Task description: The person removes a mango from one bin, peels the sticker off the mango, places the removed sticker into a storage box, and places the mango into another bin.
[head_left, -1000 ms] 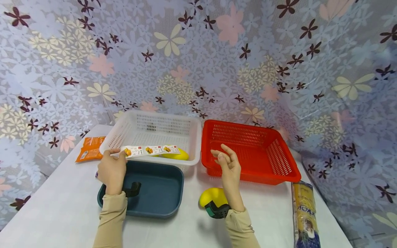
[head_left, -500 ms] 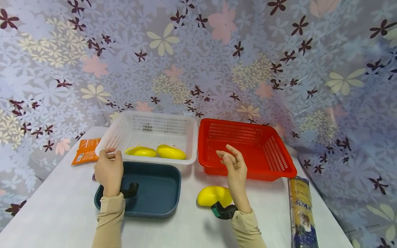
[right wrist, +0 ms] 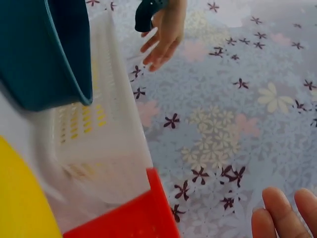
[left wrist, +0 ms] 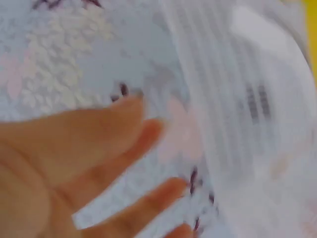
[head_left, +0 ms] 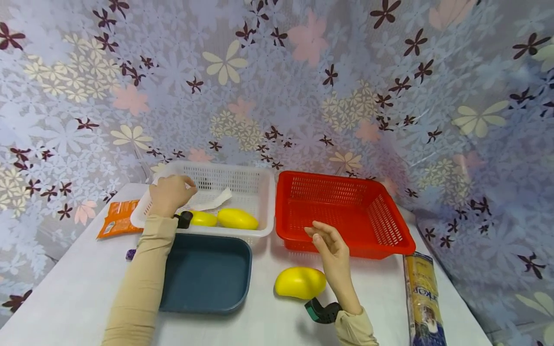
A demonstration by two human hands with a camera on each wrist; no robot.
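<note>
My left hand (head_left: 172,193) is raised over the left part of the white basket (head_left: 143,217). In the left wrist view its fingers (left wrist: 158,198) are loosely spread with nothing between them. A curled white paper strip (head_left: 216,201) lies in that basket, behind two yellow mango-shaped fruits (head_left: 237,219); the left one is partly covered by my wrist. My right hand (head_left: 335,253) hovers before the red basket (head_left: 346,247), fingers relaxed and holding nothing. Below it to the left, another yellow mango-shaped fruit (head_left: 300,283) rests on the white tabletop.
A dark blue tub (head_left: 207,274) stands in front of the white basket, partly under my left sleeve. An orange packet (head_left: 120,218) lies at the left, with a small purple thing (head_left: 130,254) nearby. A long yellow-and-blue package (head_left: 424,298) lies at the right edge.
A second ago my left hand held a strip of printed labels above the white basket. It has let go of the strip and risen away. My right hand has shifted slightly right and down.
</note>
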